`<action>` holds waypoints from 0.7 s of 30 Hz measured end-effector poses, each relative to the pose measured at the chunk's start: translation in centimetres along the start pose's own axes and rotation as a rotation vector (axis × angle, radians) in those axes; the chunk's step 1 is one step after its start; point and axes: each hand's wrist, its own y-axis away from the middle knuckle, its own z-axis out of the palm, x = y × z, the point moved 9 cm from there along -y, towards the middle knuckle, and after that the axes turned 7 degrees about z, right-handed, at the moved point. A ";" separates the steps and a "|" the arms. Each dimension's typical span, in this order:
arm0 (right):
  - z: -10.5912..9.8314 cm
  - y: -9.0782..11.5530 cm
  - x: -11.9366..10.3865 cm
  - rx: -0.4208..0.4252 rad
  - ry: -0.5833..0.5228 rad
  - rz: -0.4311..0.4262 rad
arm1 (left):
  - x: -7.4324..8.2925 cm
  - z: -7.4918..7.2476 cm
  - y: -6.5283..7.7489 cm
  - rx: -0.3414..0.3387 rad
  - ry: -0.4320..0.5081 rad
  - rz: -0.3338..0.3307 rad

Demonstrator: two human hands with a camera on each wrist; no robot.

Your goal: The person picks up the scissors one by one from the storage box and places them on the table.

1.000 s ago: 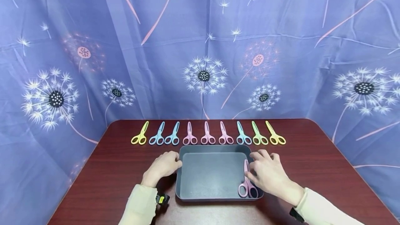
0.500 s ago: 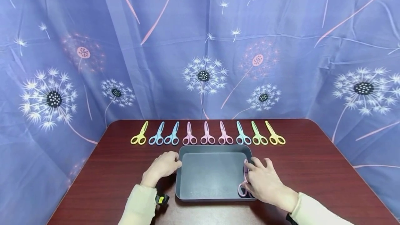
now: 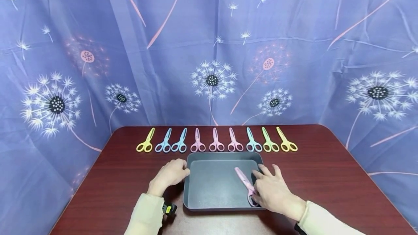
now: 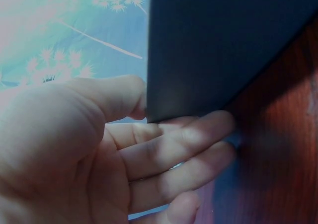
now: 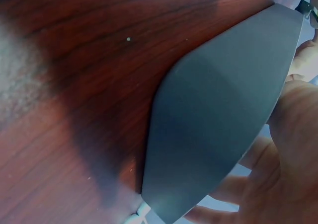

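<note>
A pair of pink scissors [image 3: 242,176] lies inside a dark grey rectangular tray [image 3: 215,188], blades pointing up and left. My right hand [image 3: 274,194] reaches over the tray's right wall and grips the scissors at the handles, covering one finger loop. My left hand [image 3: 169,174] holds the tray's left rim. In the left wrist view, the thumb of that hand [image 4: 64,134] is at the edge of the tray [image 4: 213,45] and its fingers lie along the outer wall. From the right wrist, the outer wall of the tray [image 5: 213,105] hides the scissors; my right hand [image 5: 298,154] bends over the rim.
Behind the tray, several scissors stand in a row: yellow scissors [image 3: 145,145] at the left, blue scissors [image 3: 179,145], pink scissors [image 3: 216,145], green scissors [image 3: 270,145] and yellow scissors [image 3: 287,145] at the right. A blue patterned curtain [image 3: 169,64] hangs behind the dark red table [image 3: 326,177].
My right hand has moved slightly left and taken hold of the pink scissors by the handles. Their blades have swung left, from upright along the tray's right wall. The left hand stays put.
</note>
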 end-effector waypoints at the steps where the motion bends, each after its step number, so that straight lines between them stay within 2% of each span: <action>1: 0.0 0.0 0.0 -0.005 -0.005 0.005 | 0.0 0.1 0.0 -0.002 0.000 -0.001; 21: 0.2 -1.0 -0.6 -0.011 -0.035 0.022 | 0.0 0.1 0.3 -0.007 0.009 -0.001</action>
